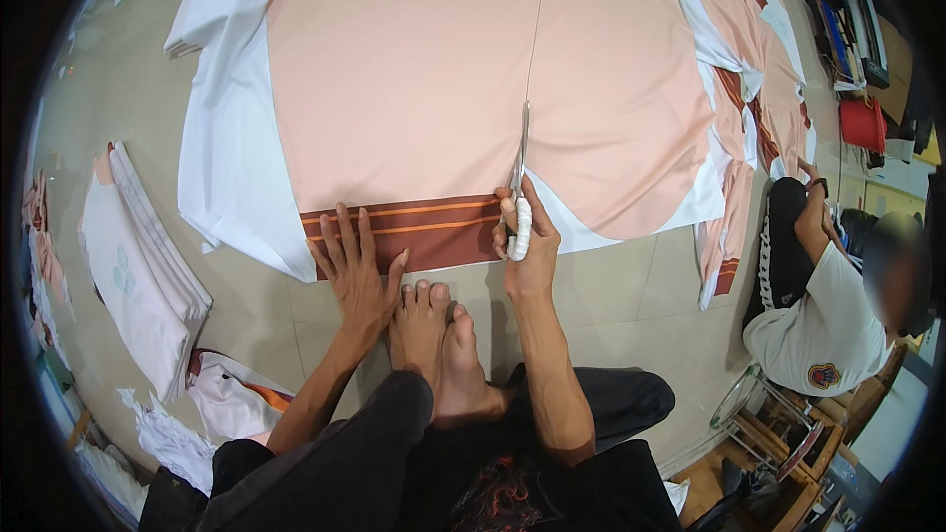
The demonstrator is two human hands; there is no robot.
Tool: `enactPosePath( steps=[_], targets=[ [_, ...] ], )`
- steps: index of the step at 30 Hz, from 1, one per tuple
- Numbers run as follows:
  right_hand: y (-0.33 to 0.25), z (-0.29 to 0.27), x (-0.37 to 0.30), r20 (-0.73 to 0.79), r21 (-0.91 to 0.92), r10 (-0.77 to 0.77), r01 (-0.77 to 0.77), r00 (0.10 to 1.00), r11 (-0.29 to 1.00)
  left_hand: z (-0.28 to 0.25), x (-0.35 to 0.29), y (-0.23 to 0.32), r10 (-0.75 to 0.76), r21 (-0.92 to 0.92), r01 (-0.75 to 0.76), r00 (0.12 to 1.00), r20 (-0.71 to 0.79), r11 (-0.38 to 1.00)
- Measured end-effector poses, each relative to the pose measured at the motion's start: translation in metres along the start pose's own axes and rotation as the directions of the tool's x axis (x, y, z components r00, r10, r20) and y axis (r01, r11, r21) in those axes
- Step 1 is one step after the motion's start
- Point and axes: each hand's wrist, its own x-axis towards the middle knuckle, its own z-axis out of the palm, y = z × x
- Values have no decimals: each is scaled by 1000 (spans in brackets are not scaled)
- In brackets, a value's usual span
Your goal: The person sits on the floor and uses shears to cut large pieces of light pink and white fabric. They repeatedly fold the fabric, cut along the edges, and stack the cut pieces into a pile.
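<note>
Scissors [519,175], one pair, rest in the right hand's [533,254] grip along a thin line through peach fabric [404,79] spread on the floor [611,303], as the left hand [361,286] splays flat across its single maroon band [434,232]. Loose folds beside the blades could bunch and drag them off line. Two bare feet [421,330] and one seated co-worker [813,325] are visible.
</note>
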Motion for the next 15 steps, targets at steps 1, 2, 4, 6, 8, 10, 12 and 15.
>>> enactPosePath(
  steps=[1, 2, 4, 6, 8, 10, 12, 15],
  targets=[
    [2, 0, 2, -4, -16, 11, -11, 1000, 1000, 1, -1, -1, -4, -7, 4, 1000, 11, 1000],
    [4, 0, 4, -15, -36, 27, -27, 1000, 999, 2, -1, -2, -7, -15, 7, 1000, 22, 1000],
    [2, -1, 4, -33, -59, 50, -52, 998, 997, 0, 0, -1, -5, -18, 5, 999, 34, 1000],
    [-3, 0, 5, -8, -55, 36, -37, 999, 998, -3, 0, 0, -9, -17, 10, 999, 47, 1000],
    [-5, 5, 9, 14, -21, 2, -1, 1000, 1000, -3, -2, -3, -22, -7, 22, 998, 51, 1000],
    [-10, 6, 20, 35, 6, -26, 26, 999, 1000, 0, -2, -3, -21, -14, 21, 998, 56, 1000],
    [-13, 8, 28, 46, 24, -35, 34, 998, 999, 1, -2, -3, -21, -12, 22, 998, 59, 1000],
    [-14, 13, 36, 38, 22, -19, 18, 999, 1000, -2, 0, -1, -14, 5, 14, 998, 67, 1000]
  ],
)
